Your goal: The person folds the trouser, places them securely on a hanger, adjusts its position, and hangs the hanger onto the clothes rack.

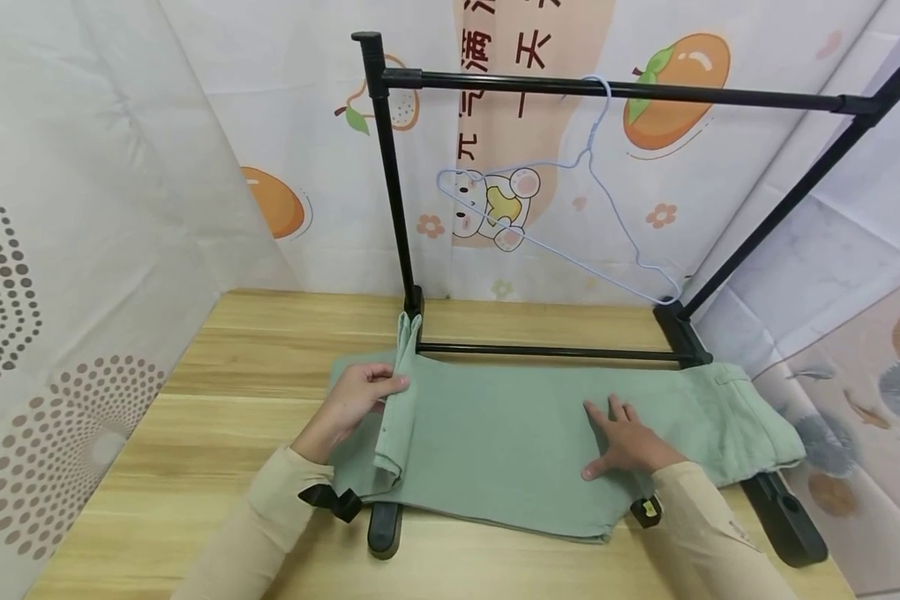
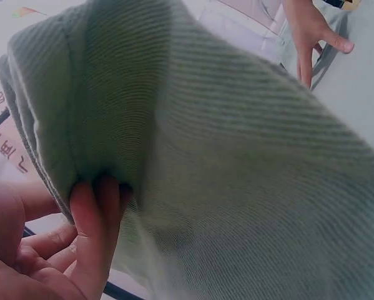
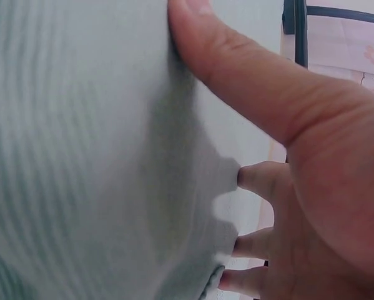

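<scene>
Pale green trousers (image 1: pixel 495 442), doubled lengthwise, lie across the table, with the waist part (image 1: pixel 753 421) at the right. At their left end my left hand (image 1: pixel 356 400) pinches a raised leg hem (image 1: pixel 401 417), thumb on one side of the layers. The left wrist view shows the left fingers (image 2: pixel 93 225) curled on the cloth's edge, which stands up from the lower layer. My right hand (image 1: pixel 626 442) rests on the middle-right of the trousers, fingers spread. In the right wrist view its thumb (image 3: pixel 236 56) and fingertips touch the cloth.
A black garment rack (image 1: pixel 393 192) stands over the table; its feet (image 1: pixel 787 517) extend beneath the trousers. A light blue wire hanger (image 1: pixel 592 142) hangs from the top bar (image 1: pixel 495 82). Wooden tabletop (image 1: pixel 247 375) shows at the left. Printed curtains (image 1: pixel 105 208) enclose the back and sides.
</scene>
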Demonstrator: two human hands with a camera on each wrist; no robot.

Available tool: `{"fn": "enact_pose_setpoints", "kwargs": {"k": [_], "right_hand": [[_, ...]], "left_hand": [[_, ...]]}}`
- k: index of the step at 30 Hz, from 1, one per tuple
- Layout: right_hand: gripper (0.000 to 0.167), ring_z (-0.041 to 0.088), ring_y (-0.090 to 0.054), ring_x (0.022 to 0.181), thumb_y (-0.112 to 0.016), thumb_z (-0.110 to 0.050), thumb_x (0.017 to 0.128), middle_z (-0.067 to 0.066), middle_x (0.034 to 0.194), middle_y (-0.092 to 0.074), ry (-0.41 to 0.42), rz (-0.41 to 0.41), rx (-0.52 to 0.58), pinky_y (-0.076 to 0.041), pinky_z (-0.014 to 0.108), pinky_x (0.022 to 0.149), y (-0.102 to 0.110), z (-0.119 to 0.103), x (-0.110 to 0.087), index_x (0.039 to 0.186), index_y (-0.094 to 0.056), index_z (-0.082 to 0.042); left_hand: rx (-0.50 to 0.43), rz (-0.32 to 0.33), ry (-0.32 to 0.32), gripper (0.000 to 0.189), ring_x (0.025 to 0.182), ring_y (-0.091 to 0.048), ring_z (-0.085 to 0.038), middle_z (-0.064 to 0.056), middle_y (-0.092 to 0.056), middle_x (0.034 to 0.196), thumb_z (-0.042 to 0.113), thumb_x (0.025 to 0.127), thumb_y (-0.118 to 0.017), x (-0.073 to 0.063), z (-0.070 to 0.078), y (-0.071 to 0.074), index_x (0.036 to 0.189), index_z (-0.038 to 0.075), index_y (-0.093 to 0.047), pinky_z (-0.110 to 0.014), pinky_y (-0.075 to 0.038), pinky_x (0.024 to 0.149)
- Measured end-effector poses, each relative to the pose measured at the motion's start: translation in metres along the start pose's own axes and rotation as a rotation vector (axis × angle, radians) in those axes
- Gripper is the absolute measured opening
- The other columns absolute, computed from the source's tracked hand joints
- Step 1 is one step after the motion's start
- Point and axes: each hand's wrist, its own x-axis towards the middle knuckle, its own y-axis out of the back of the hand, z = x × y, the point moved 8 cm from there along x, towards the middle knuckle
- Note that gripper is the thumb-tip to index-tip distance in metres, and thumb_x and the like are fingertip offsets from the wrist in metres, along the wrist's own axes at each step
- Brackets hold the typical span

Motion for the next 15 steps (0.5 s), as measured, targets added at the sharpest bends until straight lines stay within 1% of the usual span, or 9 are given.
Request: {"fn": "enact_pose_setpoints", "kwargs": {"k": [4, 8, 11, 15], "right_hand": [[0.127, 0.064, -0.008, 0.137, -0.087, -0.054, 0.055, 0.042, 0.152, -0.006, -0.002, 0.003, 0.026, -0.03, 0.075, 0.099, 0.0047, -0.0018, 0.0006, 0.153, -0.024, -0.003], [0.127, 0.064, -0.005, 0.137, -0.088, -0.051, 0.055, 0.042, 0.152, -0.004, -0.011, -0.006, 0.053, -0.028, 0.076, 0.1, 0.003, -0.0009, 0.001, 0.153, -0.023, -0.003], [0.128, 0.064, -0.006, 0.137, -0.089, -0.05, 0.054, 0.043, 0.152, -0.004, -0.01, -0.009, 0.053, -0.029, 0.076, 0.099, -0.0007, -0.0005, 0.0014, 0.153, -0.023, -0.002], [0.127, 0.065, -0.008, 0.137, -0.089, -0.051, 0.054, 0.044, 0.151, -0.006, -0.006, -0.001, 0.031, -0.031, 0.075, 0.098, -0.0018, -0.0022, 0.0018, 0.152, -0.024, -0.002]], "left_hand": [[-0.019, 0.007, -0.005, 0.029, 0.082, -0.06, -0.008, 0.005, -0.066, 0.085, 0.021, 0.093, -0.066, 0.0014, 0.0002, 0.0004, 0.106, -0.005, -0.067, -0.027, -0.053, 0.071], [-0.057, 0.007, 0.008, 0.021, 0.077, -0.06, -0.007, 0.006, -0.065, 0.081, 0.019, 0.093, -0.067, -0.0007, -0.004, -0.0005, 0.096, -0.002, -0.067, -0.025, -0.053, 0.069], [-0.075, 0.005, 0.018, 0.017, 0.074, -0.06, -0.007, 0.006, -0.064, 0.079, 0.018, 0.092, -0.067, -0.0019, -0.0063, -0.0015, 0.091, 0.001, -0.065, -0.024, -0.053, 0.068], [-0.083, 0.007, 0.015, 0.021, 0.075, -0.061, -0.006, 0.006, -0.065, 0.081, 0.02, 0.093, -0.066, -0.0019, -0.0078, -0.002, 0.095, -0.001, -0.065, -0.023, -0.053, 0.067]]}}
